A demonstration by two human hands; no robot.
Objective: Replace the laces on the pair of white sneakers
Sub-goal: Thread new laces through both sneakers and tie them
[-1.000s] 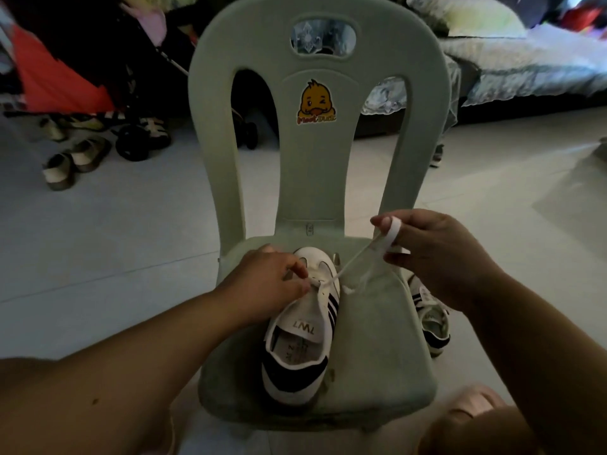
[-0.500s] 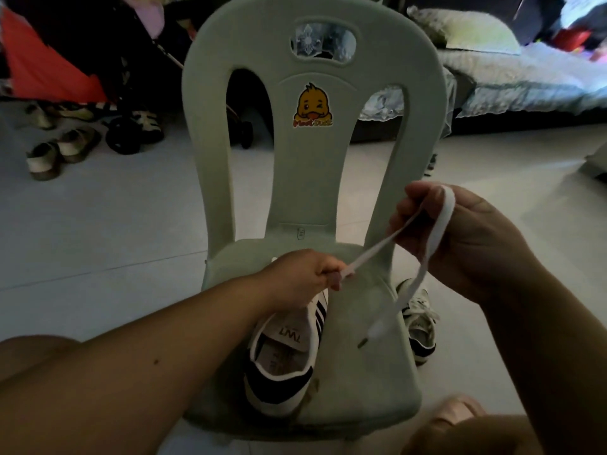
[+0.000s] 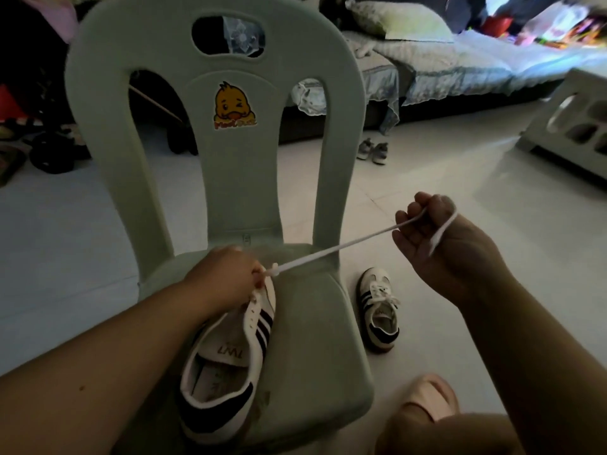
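A white sneaker with dark stripes (image 3: 226, 362) lies on the seat of a pale green plastic chair (image 3: 315, 349), heel toward me. My left hand (image 3: 226, 277) grips the sneaker's front near the eyelets, hiding the toe. A white lace (image 3: 331, 249) runs taut from there to my right hand (image 3: 440, 244), which holds it wrapped round the curled fingers, up and to the right of the chair. The second sneaker (image 3: 379, 310), laced, stands on the floor right of the chair.
The chair back with a duck sticker (image 3: 234, 105) rises just behind the hands. A low bed (image 3: 460, 57) lies at the far right, small shoes (image 3: 372, 151) before it. A white plastic stool (image 3: 571, 126) is at the right edge. My foot in a pink slipper (image 3: 427, 402) is below.
My right hand has pulled the lace farther right and up, drawing it taut and out of the sneaker's eyelets. My left hand has stayed on the sneaker's front.
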